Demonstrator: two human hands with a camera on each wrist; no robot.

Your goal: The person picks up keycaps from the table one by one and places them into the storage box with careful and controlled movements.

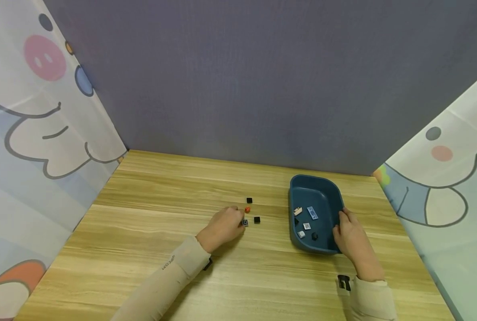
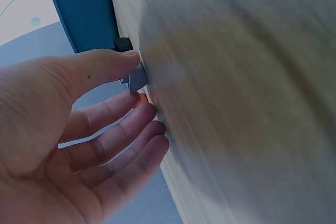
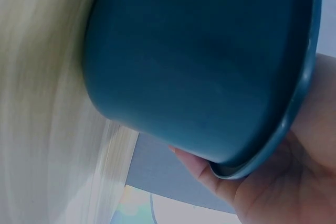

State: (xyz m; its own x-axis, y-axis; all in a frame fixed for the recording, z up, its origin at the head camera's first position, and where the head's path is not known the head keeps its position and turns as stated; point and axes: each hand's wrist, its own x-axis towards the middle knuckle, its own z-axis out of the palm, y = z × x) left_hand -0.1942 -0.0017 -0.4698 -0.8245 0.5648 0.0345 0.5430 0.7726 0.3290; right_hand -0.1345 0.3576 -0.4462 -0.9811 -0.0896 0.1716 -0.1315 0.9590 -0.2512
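My left hand (image 1: 233,221) lies on the wooden table (image 1: 150,232) beside a small grey brick (image 1: 245,222). In the left wrist view the thumb (image 2: 105,64) touches that grey brick (image 2: 135,78), while the fairly straight fingers (image 2: 131,116) rest on the table just short of it. A red piece (image 1: 247,209) lies right by them, and two black pieces (image 1: 249,200) (image 1: 257,220) lie close by. My right hand (image 1: 345,222) grips the right rim of a dark blue tray (image 1: 295,187), which holds several small pieces. In the right wrist view the palm (image 3: 273,192) wraps under the tray's rim (image 3: 252,166).
A grey wall stands behind the table, with cartoon-printed curtains (image 1: 42,133) at both sides. A black wrist strap (image 1: 343,281) shows on my right sleeve. Bare wood stretches left of and in front of the hands.
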